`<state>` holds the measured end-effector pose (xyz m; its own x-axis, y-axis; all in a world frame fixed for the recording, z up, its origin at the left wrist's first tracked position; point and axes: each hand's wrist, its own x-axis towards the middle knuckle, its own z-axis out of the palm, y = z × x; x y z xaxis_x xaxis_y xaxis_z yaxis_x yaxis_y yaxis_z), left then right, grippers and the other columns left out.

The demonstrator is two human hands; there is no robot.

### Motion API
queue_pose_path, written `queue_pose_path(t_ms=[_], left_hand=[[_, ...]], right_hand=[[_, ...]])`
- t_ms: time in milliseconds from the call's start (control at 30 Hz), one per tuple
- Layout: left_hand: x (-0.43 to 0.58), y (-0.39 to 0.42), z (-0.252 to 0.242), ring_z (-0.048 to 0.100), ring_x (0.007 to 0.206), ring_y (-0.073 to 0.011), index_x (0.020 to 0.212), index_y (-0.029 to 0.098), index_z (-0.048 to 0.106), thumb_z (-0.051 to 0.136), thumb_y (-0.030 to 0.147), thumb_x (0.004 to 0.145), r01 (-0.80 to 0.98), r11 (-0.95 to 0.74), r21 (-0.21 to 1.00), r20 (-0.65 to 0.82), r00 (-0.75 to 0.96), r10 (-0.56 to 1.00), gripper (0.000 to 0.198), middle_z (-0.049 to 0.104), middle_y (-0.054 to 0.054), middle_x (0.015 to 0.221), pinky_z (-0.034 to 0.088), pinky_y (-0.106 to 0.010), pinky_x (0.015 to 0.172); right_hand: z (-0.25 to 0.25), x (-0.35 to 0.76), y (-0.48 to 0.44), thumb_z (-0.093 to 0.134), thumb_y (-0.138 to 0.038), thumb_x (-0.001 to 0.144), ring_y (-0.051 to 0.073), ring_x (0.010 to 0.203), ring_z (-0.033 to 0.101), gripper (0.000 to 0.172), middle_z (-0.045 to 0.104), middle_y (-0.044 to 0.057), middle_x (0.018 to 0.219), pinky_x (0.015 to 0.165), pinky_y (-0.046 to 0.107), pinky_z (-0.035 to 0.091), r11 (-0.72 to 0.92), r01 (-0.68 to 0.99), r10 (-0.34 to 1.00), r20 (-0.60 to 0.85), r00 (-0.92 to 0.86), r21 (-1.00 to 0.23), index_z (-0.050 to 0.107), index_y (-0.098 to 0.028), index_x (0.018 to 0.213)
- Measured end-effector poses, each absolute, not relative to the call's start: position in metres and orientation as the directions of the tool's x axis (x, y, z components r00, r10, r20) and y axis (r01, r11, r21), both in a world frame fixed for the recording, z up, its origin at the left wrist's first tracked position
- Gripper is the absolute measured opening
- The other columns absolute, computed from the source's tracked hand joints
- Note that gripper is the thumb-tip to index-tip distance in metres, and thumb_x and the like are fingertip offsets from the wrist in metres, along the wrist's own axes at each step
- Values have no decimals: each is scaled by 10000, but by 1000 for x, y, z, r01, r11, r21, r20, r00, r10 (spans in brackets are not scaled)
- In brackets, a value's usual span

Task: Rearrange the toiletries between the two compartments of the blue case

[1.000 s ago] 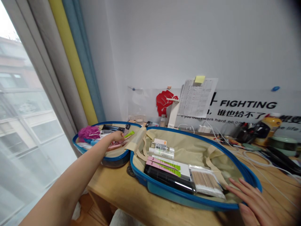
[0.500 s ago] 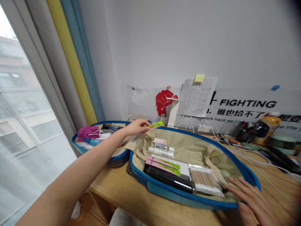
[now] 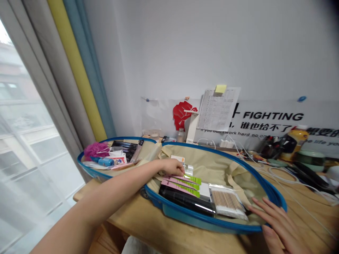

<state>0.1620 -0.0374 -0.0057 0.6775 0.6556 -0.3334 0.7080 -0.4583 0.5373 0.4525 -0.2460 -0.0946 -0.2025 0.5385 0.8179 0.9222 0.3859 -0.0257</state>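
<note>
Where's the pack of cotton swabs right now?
In the head view, the pack of cotton swabs lies in the right shell of the open blue suitcase, beside the black case and just left of the right hand.

Wall banner (image 3: 275,121): large black "FIGHTING"; beneath, Chinese "谁也给不了"; small English line "If you don't work hard, no on…", remainder unreadable. Pink-green packets (image 3: 180,186): print too small to read.

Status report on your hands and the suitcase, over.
Left hand at pink-and-green packet, inside blue suitcase. Right hand spread at suitcase rim. Cotton swab pack beside the packets.
</note>
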Motion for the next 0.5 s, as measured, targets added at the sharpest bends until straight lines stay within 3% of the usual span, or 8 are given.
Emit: queue_pose_path(t_ms=[500], left_hand=[[157,-36,-14,605,776,-103,1038,225,706,617,297,797,705,-530,471,-313,696,646,267,720,22,943,422,-163,662]], right_hand=[[-95,454,-246,407,-246,885,234,1233,493,305,603,57,1220,1041,380,354,404,913,543,817,-196,-50,584,-230,1134]])
